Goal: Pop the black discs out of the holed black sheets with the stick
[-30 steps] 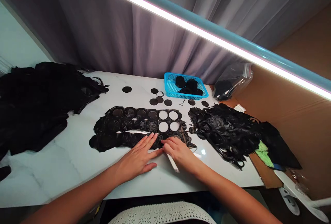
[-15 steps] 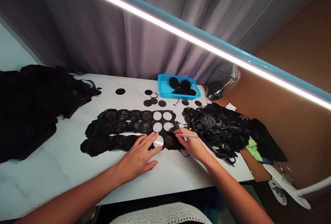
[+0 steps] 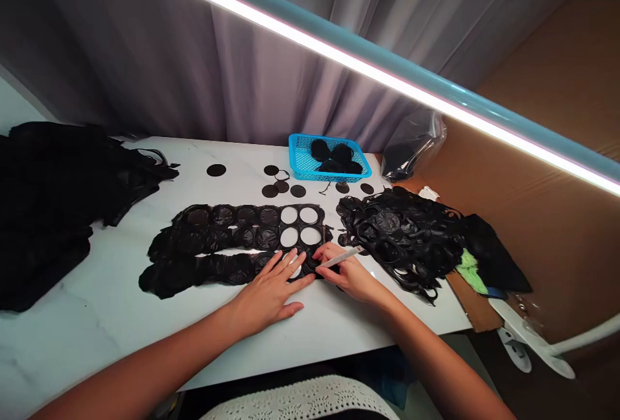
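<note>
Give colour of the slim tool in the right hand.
Whitish. The slim tool in the right hand shows best in the head view.

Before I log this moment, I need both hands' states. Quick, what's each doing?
Left hand: open, spread over the nearest row of black circles, holding nothing visible.
Right hand: closed, holding a slim white tool.

Brt tube lamp (image 3: pixel 368 72) up top — curtain (image 3: pixel 145 64) dim, L heap (image 3: pixel 43 213) nr-blk.
</note>
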A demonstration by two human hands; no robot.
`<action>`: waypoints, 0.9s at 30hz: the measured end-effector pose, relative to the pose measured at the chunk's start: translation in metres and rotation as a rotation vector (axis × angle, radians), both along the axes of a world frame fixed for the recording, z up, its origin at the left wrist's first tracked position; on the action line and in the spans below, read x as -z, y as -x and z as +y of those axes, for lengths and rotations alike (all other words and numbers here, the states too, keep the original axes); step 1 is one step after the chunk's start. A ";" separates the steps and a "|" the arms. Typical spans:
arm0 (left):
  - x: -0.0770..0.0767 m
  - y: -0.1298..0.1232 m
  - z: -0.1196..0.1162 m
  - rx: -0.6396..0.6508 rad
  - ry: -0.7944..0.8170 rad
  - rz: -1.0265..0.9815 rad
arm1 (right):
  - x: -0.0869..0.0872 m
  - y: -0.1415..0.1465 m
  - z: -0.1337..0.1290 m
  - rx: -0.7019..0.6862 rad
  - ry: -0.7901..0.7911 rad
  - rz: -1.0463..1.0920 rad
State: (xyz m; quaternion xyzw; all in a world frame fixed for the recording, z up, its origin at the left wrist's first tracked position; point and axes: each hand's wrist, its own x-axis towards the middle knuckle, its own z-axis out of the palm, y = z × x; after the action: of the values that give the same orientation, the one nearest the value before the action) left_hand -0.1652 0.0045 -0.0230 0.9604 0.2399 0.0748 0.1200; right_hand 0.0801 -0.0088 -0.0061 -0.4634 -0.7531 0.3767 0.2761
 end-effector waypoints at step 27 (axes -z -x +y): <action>0.010 0.002 -0.003 -0.026 0.015 -0.096 | 0.014 0.003 -0.008 0.228 -0.455 -0.373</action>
State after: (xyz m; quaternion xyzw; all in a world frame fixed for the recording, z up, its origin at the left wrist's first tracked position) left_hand -0.1670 0.0020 -0.0326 0.9516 0.2470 0.1208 0.1375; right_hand 0.0769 -0.0165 -0.0204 -0.5323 -0.7989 0.0738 0.2702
